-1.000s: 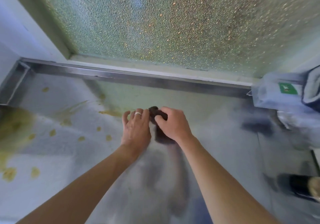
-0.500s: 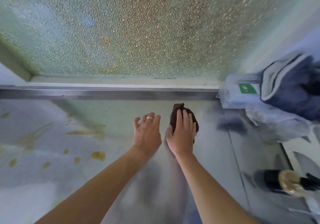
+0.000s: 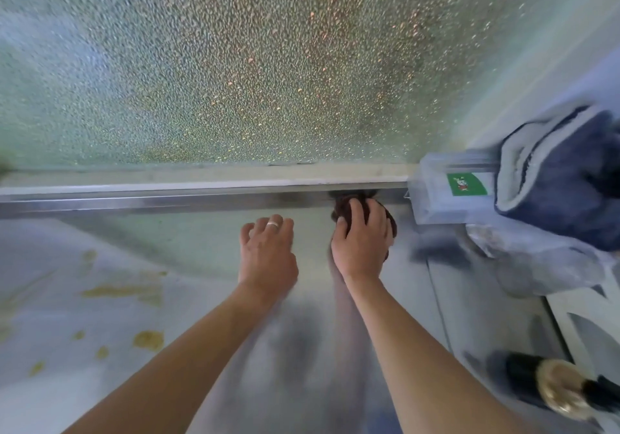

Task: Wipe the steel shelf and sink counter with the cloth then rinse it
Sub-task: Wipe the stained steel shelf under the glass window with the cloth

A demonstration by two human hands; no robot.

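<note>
A dark brown cloth [image 3: 389,220] is bunched against the raised back rim [image 3: 167,200] of the steel shelf [image 3: 208,249]. My right hand [image 3: 360,242] presses down on it, fingers curled over the top, so most of the cloth is hidden. Just left of it, my left hand [image 3: 266,252], with a ring on one finger, rests flat on the steel with its fingers slightly spread and nothing in it. Yellowish stains [image 3: 147,338] spot the left part of the shelf.
Frosted glass [image 3: 268,64] rises behind the rim. At the right stand a translucent plastic box with a green label [image 3: 466,184] and a blue-and-white towel [image 3: 567,178]. A dark bottle with a gold cap [image 3: 550,388] lies at the lower right.
My right hand has pushed the cloth away from me and to the right, up to the back rim. My left hand let go of the cloth and now lies flat beside it.
</note>
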